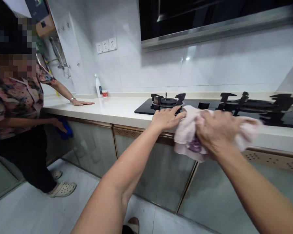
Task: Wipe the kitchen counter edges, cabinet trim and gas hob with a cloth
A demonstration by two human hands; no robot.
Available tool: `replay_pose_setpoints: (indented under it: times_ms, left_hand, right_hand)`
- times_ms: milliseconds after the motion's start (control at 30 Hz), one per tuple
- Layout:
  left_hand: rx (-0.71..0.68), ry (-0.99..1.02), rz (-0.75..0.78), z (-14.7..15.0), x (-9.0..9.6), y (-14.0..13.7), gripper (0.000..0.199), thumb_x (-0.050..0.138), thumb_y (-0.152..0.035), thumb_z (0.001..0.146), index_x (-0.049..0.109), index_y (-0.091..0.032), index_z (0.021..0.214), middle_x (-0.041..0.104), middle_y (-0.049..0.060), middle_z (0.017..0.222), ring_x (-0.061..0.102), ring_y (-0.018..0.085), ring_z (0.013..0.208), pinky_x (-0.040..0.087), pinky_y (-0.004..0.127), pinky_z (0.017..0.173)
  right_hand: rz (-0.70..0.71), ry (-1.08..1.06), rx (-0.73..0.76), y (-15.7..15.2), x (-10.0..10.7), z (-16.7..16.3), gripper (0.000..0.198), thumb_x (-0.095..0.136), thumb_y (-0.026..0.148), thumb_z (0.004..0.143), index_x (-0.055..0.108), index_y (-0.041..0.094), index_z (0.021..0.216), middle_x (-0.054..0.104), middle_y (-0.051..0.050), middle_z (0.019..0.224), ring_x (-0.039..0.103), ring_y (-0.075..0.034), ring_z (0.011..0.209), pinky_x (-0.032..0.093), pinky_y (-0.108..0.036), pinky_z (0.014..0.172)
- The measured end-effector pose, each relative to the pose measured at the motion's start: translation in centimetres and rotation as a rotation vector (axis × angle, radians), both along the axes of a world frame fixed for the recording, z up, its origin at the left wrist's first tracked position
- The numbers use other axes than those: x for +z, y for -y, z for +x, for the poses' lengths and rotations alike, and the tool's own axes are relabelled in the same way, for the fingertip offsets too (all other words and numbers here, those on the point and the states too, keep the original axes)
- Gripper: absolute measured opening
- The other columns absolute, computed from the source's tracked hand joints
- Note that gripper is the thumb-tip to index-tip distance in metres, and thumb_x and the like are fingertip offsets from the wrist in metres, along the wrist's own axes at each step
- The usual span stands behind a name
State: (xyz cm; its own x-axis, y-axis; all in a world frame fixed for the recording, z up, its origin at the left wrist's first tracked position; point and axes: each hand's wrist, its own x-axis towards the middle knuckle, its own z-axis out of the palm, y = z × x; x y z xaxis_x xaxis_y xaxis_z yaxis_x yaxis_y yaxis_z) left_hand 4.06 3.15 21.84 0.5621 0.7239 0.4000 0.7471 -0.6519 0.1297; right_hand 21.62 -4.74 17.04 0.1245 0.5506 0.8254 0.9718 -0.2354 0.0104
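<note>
Right-hand fingers (207,119) grip a bunched pale-pink cloth (184,138) at the black glass hob's (144,107) front edge. Left-hand fingers (178,117): spread, grasping nothing.

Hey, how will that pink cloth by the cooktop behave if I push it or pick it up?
The pink cloth would probably be floppy: it hangs in soft folds past the front edge of the counter. Pushed, it may slide easily over the cooktop, whose surface looks glossy. It seems unlikely to roll, lying crumpled rather than round.
</note>
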Motion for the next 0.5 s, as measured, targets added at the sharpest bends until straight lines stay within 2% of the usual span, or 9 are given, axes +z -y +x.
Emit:
replay_pose_setpoints:
  times_ms: [100, 200, 267, 367, 500]
  left_hand:
    - [-0.046, 0.101, -0.042, -0.5, 0.2, -0.6, 0.073, 0.004, -0.066, 0.098, 0.025, -0.033, 0.159, 0.041, 0.000, 0.163, 0.046, 0.025, 0.143, 0.037, 0.045, 0.115]
    - [-0.034, 0.124, -0.045, -0.7, 0.3, -1.0, 0.073, 0.002, -0.067, 0.098, 0.013, -0.035, 0.162, 0.029, -0.001, 0.169, 0.036, 0.022, 0.150, 0.036, 0.042, 0.118]
    - [-0.020, 0.118, 0.012, -0.8, 0.3, -0.9, 0.078, 0.011, -0.073, 0.096, 0.010, -0.034, 0.163, 0.023, 0.002, 0.171, 0.028, 0.024, 0.154, 0.033, 0.045, 0.120]
    - [-0.034, 0.089, 0.186, -1.2, 0.1, 0.2, 0.092, 0.034, -0.081, 0.088, 0.017, -0.029, 0.162, 0.012, 0.007, 0.173, 0.011, 0.027, 0.159, 0.025, 0.047, 0.124]
    - [-0.150, -0.077, 0.441, -0.9, -0.5, 2.6, 0.095, 0.056, -0.073, 0.085, 0.024, -0.026, 0.160, 0.012, 0.009, 0.172, -0.001, 0.027, 0.160, 0.013, 0.047, 0.127]
  right_hand:
    - [-0.156, 0.055, 0.209, -1.6, 2.7, -3.3, 0.057, 0.018, 0.044, 0.102, 0.067, 0.016, 0.113, 0.068, -0.020, 0.105, 0.058, -0.036, 0.099, 0.038, -0.050, 0.085]
    - [-0.262, -0.123, 0.327, -2.9, 4.6, -2.9, 0.061, 0.014, 0.052, 0.102, 0.060, 0.018, 0.123, 0.070, -0.019, 0.103, 0.063, -0.036, 0.094, 0.042, -0.048, 0.083]
    - [-0.295, -0.265, 0.416, -3.6, 5.1, -1.3, 0.065, 0.013, 0.060, 0.100, 0.055, 0.020, 0.130, 0.070, -0.018, 0.109, 0.065, -0.036, 0.099, 0.045, -0.048, 0.084]
    - [-0.282, -0.454, 0.585, -4.2, 5.1, 1.0, 0.073, 0.010, 0.069, 0.098, 0.052, 0.020, 0.133, 0.066, -0.017, 0.128, 0.063, -0.033, 0.115, 0.048, -0.045, 0.095]
    - [-0.246, -0.679, 0.721, -5.0, 4.6, 1.9, 0.082, 0.011, 0.079, 0.093, 0.053, 0.022, 0.134, 0.061, -0.014, 0.139, 0.058, -0.030, 0.126, 0.048, -0.042, 0.105]
